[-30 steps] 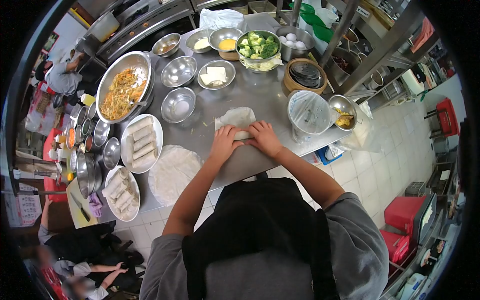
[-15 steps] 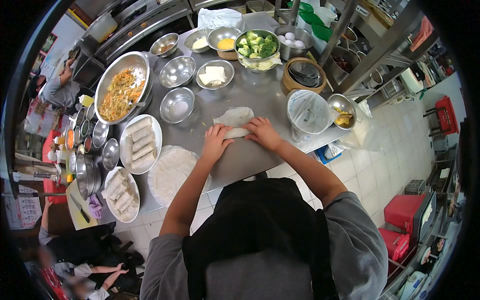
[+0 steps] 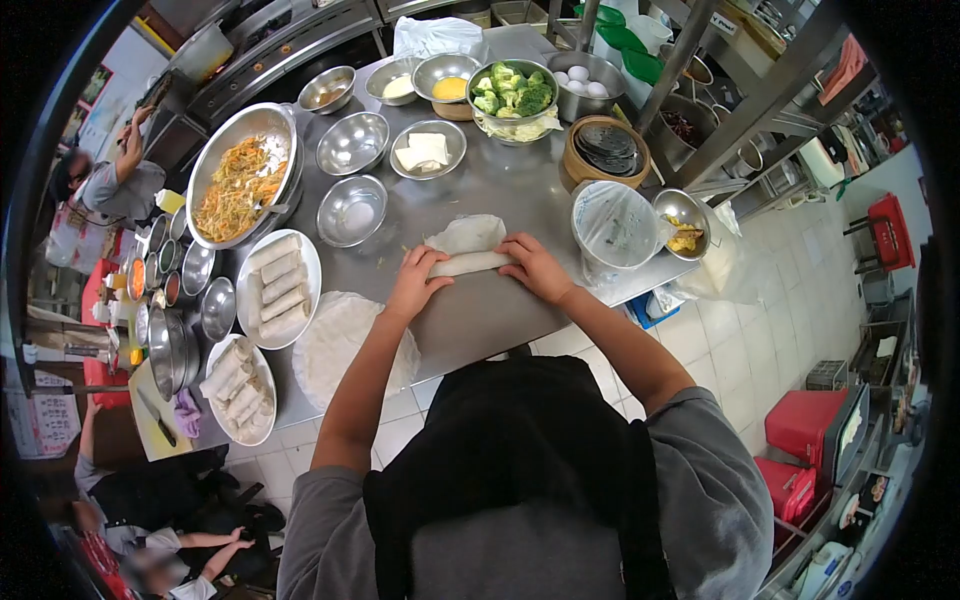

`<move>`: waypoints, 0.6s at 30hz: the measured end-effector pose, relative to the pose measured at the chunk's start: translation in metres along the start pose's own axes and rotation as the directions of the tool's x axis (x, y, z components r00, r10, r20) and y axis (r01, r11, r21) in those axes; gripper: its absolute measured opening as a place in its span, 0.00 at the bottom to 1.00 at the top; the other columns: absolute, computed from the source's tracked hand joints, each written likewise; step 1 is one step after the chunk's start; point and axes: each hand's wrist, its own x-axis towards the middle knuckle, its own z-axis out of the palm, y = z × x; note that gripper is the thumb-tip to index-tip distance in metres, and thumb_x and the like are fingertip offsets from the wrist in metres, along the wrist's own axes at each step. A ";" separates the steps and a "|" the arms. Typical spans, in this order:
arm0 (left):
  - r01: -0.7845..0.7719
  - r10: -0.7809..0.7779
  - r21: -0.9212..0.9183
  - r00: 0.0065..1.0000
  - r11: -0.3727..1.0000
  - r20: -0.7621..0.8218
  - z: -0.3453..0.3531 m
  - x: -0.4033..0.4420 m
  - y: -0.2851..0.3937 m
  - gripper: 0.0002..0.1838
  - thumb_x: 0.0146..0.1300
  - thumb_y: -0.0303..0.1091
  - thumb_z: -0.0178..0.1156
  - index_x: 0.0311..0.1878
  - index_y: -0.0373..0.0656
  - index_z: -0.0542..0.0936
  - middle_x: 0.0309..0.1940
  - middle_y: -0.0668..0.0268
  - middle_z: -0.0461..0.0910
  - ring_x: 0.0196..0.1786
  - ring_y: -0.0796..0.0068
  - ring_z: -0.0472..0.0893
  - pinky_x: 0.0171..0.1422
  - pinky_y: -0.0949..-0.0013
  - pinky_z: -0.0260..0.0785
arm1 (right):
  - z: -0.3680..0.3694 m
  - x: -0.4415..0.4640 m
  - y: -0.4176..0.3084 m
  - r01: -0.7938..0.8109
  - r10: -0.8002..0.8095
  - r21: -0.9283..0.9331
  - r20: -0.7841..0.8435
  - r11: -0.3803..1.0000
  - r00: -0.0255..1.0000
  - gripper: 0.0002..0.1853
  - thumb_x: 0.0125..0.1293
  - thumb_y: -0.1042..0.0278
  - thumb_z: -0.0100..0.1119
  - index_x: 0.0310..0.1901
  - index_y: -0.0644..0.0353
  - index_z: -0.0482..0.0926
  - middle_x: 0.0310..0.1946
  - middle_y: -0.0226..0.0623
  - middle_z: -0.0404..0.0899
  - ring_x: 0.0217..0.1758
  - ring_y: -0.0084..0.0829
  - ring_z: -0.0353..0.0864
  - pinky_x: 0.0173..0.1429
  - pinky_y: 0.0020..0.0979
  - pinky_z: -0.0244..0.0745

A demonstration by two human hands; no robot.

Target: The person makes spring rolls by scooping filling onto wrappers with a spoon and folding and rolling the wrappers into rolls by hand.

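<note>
Clock centred on part-rolled wrapper [image 3: 470, 264], on worktable [image 3: 490, 320], between both hands, flat flap toward 12. At 8 o'clock, far: lower plate [image 3: 252, 437] of rolls. At 10: steel bowl [image 3: 280, 130] of shredded filling. At 9: upper plate [image 3: 314, 275] of rolls. At 8, nearer: sheet stack [image 3: 350, 350]. At 9, touching left end: left hand [image 3: 410, 285], fingers bent; clamping impossible to tell. At 3, touching right end: right hand [image 3: 540, 268], likewise. Beyond: covered tub [image 3: 617, 225].

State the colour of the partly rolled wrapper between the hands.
The wrapper is plain off-white, seen best in the head view.
</note>
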 end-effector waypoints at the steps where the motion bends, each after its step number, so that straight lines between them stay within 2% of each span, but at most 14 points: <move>1: -0.002 0.003 0.019 1.000 1.000 -0.013 -0.001 -0.001 0.001 0.24 0.52 0.38 0.75 0.51 0.45 0.80 0.51 0.61 0.78 0.57 0.52 0.75 0.64 0.55 0.69 | 0.000 0.000 -0.001 0.015 -0.016 -0.019 -0.026 1.000 1.000 0.19 0.61 0.64 0.69 0.54 0.55 0.79 0.55 0.39 0.75 0.60 0.47 0.72 0.64 0.44 0.70; 4: -0.052 0.053 0.015 0.998 0.999 -0.031 0.000 0.001 -0.003 0.23 0.53 0.40 0.74 0.51 0.43 0.81 0.49 0.59 0.78 0.55 0.53 0.75 0.61 0.57 0.70 | -0.001 0.000 0.000 0.044 -0.050 -0.170 -0.027 0.984 0.998 0.19 0.62 0.61 0.69 0.54 0.54 0.80 0.54 0.37 0.76 0.59 0.45 0.72 0.64 0.44 0.68; 7: 0.019 -0.019 0.007 0.998 1.000 0.052 -0.003 0.001 -0.003 0.24 0.52 0.42 0.74 0.51 0.45 0.81 0.51 0.61 0.78 0.57 0.52 0.74 0.64 0.55 0.68 | -0.001 0.003 0.003 0.034 -0.034 -0.183 0.004 0.983 0.999 0.19 0.63 0.58 0.68 0.54 0.52 0.81 0.53 0.35 0.77 0.59 0.43 0.73 0.64 0.44 0.67; 10: 0.055 -0.051 -0.043 0.994 0.998 0.097 -0.006 -0.006 0.006 0.25 0.52 0.43 0.75 0.51 0.43 0.82 0.48 0.61 0.80 0.56 0.53 0.76 0.61 0.55 0.69 | -0.008 0.001 0.006 0.019 -0.004 -0.148 0.104 0.989 0.995 0.19 0.63 0.56 0.67 0.53 0.51 0.82 0.52 0.35 0.78 0.58 0.43 0.73 0.64 0.44 0.67; 13: 0.091 -0.099 0.065 0.986 0.994 0.132 -0.014 -0.016 0.022 0.25 0.53 0.46 0.74 0.52 0.46 0.81 0.52 0.63 0.78 0.59 0.55 0.74 0.64 0.54 0.67 | -0.007 0.000 0.009 0.056 -0.039 -0.106 0.159 0.993 0.987 0.19 0.63 0.53 0.67 0.53 0.50 0.84 0.51 0.34 0.79 0.58 0.43 0.73 0.64 0.44 0.66; 16: -0.045 0.046 0.271 0.999 0.962 0.003 -0.015 -0.013 0.054 0.27 0.53 0.47 0.73 0.55 0.46 0.81 0.53 0.64 0.79 0.60 0.59 0.75 0.63 0.58 0.67 | -0.008 0.001 0.009 0.068 -0.049 -0.103 0.173 0.992 0.984 0.19 0.64 0.52 0.67 0.53 0.51 0.84 0.50 0.33 0.80 0.59 0.39 0.75 0.65 0.42 0.64; 18: -0.092 0.086 0.218 0.996 0.972 0.035 -0.003 -0.005 0.062 0.27 0.54 0.46 0.72 0.56 0.46 0.81 0.54 0.64 0.78 0.60 0.59 0.75 0.64 0.58 0.66 | -0.011 0.004 0.008 0.045 -0.027 -0.087 0.202 0.995 0.979 0.20 0.64 0.52 0.67 0.54 0.51 0.84 0.50 0.34 0.80 0.58 0.40 0.76 0.65 0.42 0.64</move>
